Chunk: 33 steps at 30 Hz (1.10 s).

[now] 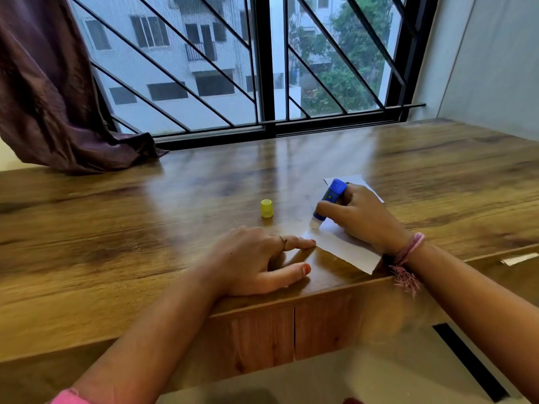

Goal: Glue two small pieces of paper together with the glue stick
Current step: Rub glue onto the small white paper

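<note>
My right hand (pixel 363 218) grips a blue glue stick (pixel 331 198), tilted, with its white tip pressed onto a small white paper (pixel 347 250) near the table's front edge. My left hand (pixel 256 259) lies flat on the table, one fingertip touching the paper's left corner. A second white paper (pixel 366 186) lies behind my right hand, mostly hidden by it. The yellow cap (pixel 266 208) of the glue stick stands upright on the table, left of the stick.
The wooden table (pixel 145 228) runs up to a barred window (pixel 262 83). A purple curtain (pixel 49 106) drapes onto the table's far left. A wall (pixel 495 68) bounds the right side. A white scrap (pixel 519 258) lies on a lower ledge at right.
</note>
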Tool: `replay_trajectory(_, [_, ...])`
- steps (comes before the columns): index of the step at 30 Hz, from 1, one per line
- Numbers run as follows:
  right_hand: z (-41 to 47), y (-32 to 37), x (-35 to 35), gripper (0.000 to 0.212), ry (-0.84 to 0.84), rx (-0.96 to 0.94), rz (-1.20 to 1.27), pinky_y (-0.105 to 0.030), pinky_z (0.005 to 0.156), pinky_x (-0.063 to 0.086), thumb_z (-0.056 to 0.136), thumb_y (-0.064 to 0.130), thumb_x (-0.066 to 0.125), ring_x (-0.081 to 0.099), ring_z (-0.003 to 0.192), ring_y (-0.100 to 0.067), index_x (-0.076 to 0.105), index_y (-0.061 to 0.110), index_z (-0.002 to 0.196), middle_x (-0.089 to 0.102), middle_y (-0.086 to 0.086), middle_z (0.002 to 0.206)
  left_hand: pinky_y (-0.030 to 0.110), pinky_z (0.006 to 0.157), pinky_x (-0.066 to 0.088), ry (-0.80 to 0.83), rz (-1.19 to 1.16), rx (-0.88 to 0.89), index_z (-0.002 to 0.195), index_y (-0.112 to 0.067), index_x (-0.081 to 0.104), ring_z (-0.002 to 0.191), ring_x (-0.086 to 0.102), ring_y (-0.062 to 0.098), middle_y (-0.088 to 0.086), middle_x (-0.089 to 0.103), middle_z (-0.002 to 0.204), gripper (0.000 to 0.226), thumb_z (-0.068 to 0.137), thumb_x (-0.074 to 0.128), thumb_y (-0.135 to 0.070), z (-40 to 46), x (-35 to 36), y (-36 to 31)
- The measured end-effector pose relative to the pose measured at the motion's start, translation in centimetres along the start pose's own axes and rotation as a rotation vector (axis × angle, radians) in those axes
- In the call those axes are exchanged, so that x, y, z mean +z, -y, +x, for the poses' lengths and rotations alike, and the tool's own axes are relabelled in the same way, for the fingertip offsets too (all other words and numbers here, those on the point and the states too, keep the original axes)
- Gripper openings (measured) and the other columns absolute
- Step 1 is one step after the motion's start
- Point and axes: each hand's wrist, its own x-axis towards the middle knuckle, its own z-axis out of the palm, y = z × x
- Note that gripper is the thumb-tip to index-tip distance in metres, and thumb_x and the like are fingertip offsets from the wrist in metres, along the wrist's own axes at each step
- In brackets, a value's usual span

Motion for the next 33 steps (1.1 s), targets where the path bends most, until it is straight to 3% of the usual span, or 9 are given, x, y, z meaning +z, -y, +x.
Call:
replay_trajectory(12, [0.21,-0.04,-0.17,0.023,-0.016,-0.015,-0.038,-0.009,0.041,0.031,0.077,0.020,0.068,0.037,0.039,-0.002,0.054,0.013,0.061,0.043,0.004,0.051,0.019,0.049,0.025,0.004,0.025,0.009,0.137,-0.045,0.040,0.051,0.046,0.001,-0.009,0.044,0.050,0.055,0.087,0.031,-0.064,0.14,-0.02,0.03])
replay_trajectory(16, [0.40,-0.07,-0.28,0.021,-0.016,-0.014,-0.038,-0.009,0.042,0.032,0.077,0.020,0.068,0.037,0.038,-0.002,0.058,0.003,0.070,0.044,0.002,0.053,0.017,0.049,0.023,-0.002,0.010,0.012,0.137,-0.045,0.041,0.054,0.049,0.004,-0.008,0.046,0.051,0.055,0.086,0.030,-0.065,0.11,0.00,0.05])
replay_trajectory(20, [0.30,-0.04,-0.30,0.022,-0.011,-0.034,-0.056,-0.010,0.043,0.031,0.077,0.019,0.069,0.038,0.039,-0.002,0.056,0.008,0.063,0.043,0.004,0.051,0.017,0.049,0.023,-0.009,0.003,0.016,0.137,-0.045,0.041,0.058,0.050,0.001,-0.008,0.045,0.051,0.055,0.087,0.030,-0.065,0.16,0.06,0.10])
replay_trajectory(23, [0.45,-0.19,-0.49,0.025,-0.010,0.003,-0.032,-0.020,0.051,0.036,0.078,0.021,0.068,0.041,0.050,-0.010,0.061,-0.004,0.077,0.049,-0.004,0.059,0.016,0.048,0.022,-0.018,0.009,0.014,0.137,-0.045,0.040,0.057,0.049,-0.001,-0.009,0.045,0.050,0.055,0.087,0.031,-0.065,0.12,0.15,0.11])
replay_trajectory(25, [0.56,-0.19,-0.56,0.029,-0.012,0.007,-0.034,-0.019,0.051,0.037,0.078,0.021,0.068,0.043,0.053,-0.014,0.060,-0.007,0.082,0.051,-0.008,0.063,0.017,0.049,0.023,-0.017,0.011,0.010,0.137,-0.046,0.040,0.055,0.048,0.000,-0.009,0.045,0.050,0.054,0.087,0.031,-0.065,0.08,0.16,0.06])
replay_trajectory(28, [0.55,-0.20,-0.52,0.030,-0.026,0.009,-0.031,-0.014,0.046,0.034,0.077,0.020,0.068,0.044,0.054,-0.016,0.061,-0.008,0.081,0.052,-0.010,0.064,0.016,0.049,0.021,-0.018,-0.002,0.011,0.136,-0.046,0.042,0.056,0.048,-0.005,-0.013,0.043,0.049,0.053,0.087,0.033,-0.064,0.08,0.17,0.06])
replay_trajectory(31, [0.70,-0.34,-0.55,0.031,-0.050,0.033,-0.025,-0.023,0.053,0.037,0.077,0.021,0.068,0.044,0.056,-0.016,0.060,-0.008,0.082,0.051,-0.009,0.064,0.015,0.049,0.021,-0.020,-0.003,0.014,0.136,-0.046,0.042,0.055,0.048,-0.004,-0.013,0.043,0.048,0.053,0.087,0.033,-0.064,0.08,0.16,0.01])
replay_trajectory(33, [0.71,-0.34,-0.54,0.027,-0.050,0.026,-0.044,-0.018,0.049,0.035,0.077,0.022,0.069,0.042,0.052,-0.013,0.061,-0.004,0.080,0.049,-0.004,0.060,0.015,0.048,0.021,-0.024,-0.003,0.015,0.136,-0.046,0.042,0.058,0.050,-0.003,-0.012,0.043,0.048,0.053,0.087,0.032,-0.064,0.10,0.16,0.02])
